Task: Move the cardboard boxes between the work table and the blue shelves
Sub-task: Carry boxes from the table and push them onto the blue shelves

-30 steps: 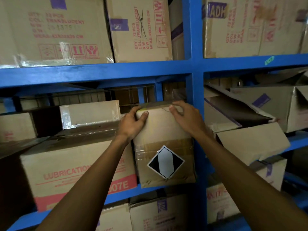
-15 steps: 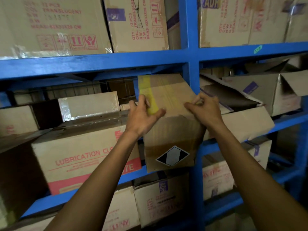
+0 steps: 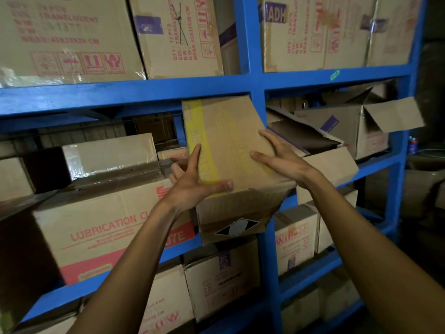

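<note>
A brown cardboard box (image 3: 231, 141) with a yellow tape stripe and a black-and-white diamond label juts out of the middle level of the blue shelves (image 3: 255, 85), tipped with its front end down. My left hand (image 3: 192, 184) grips its left front corner, thumb across the top face. My right hand (image 3: 279, 160) lies on the top face near the right edge, fingers spread. The box overlaps the blue upright post.
A large "LUBRICATION" box (image 3: 108, 227) sits just left of the held box. Open, crumpled boxes (image 3: 337, 131) fill the bay to the right. More boxes stand on the upper (image 3: 178, 37) and lower (image 3: 221, 278) levels.
The box has been drawn out of the shelf and tipped forward, so its top face now shows. Both hands slid from its front top edge onto the top face.
</note>
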